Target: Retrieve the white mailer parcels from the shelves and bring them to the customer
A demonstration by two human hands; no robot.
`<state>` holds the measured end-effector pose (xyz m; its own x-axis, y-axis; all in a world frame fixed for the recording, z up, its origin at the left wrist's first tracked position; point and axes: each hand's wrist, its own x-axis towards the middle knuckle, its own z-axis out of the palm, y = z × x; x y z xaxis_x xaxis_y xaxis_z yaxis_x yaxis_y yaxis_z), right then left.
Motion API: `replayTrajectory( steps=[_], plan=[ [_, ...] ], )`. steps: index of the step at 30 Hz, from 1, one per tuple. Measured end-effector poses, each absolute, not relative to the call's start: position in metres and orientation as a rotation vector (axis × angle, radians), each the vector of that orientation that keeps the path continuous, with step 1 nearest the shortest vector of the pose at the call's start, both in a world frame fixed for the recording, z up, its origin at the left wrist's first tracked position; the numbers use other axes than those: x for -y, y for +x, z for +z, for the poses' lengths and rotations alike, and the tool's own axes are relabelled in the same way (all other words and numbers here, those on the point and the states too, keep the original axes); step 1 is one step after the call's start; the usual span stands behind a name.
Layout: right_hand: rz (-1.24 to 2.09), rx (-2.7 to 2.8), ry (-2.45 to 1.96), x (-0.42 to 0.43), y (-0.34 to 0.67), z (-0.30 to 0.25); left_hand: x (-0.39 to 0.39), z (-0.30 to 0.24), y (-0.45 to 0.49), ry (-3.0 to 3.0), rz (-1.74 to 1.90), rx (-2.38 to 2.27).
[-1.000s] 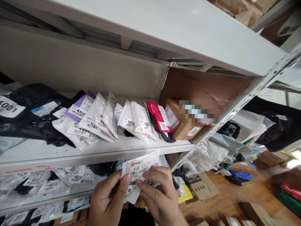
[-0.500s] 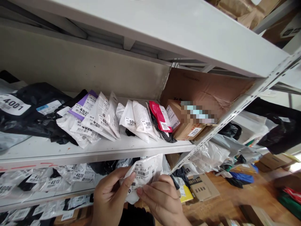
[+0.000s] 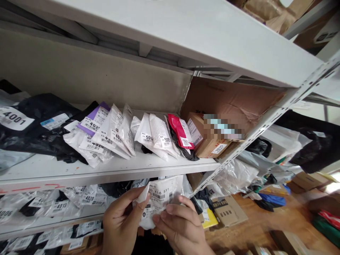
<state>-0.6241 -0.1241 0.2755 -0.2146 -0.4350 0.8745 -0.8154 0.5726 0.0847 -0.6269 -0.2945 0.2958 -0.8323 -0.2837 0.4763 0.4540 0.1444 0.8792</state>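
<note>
A small white mailing bag [image 3: 160,200] with a printed barcode label is held up in front of the shelving, between both of my hands. My left hand [image 3: 123,216] pinches its left edge, thumb on the front and fingers behind. My right hand [image 3: 183,221] grips the lower right part, with the thumb near the bottom and the index finger raised a little. Just beyond, on the middle shelf [image 3: 148,165], stand white parcels [image 3: 160,136] with number stickers, a red parcel [image 3: 182,131] and a purple one [image 3: 97,115].
Black bags [image 3: 39,120] lie at the shelf's left. A cardboard box [image 3: 209,143] sits at its right end, by a perforated metal upright [image 3: 233,156]. Lower shelves carry more bagged parcels [image 3: 87,198]. Boxes [image 3: 228,210] and bags stand on the wooden floor at right.
The bag has tilted slightly in my hands and its left edge has shifted a little left. My right index finger has lifted away from the bag.
</note>
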Motion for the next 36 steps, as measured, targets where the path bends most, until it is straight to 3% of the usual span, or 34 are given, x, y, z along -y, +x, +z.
replayTrajectory(
  steps=[20,30,36],
  plan=[
    [0.652,1.827,1.018,0.136,-0.626,0.287,0.294,0.292,-0.632,-0.046,-1.791,1.798],
    [0.653,1.835,0.958,0.142,-0.626,0.292,0.298,0.292,-0.635,0.100,-2.073,1.890],
    [0.844,1.702,0.754,0.156,-0.627,0.283,0.291,0.294,-0.628,-0.067,-2.263,1.733]
  ],
)
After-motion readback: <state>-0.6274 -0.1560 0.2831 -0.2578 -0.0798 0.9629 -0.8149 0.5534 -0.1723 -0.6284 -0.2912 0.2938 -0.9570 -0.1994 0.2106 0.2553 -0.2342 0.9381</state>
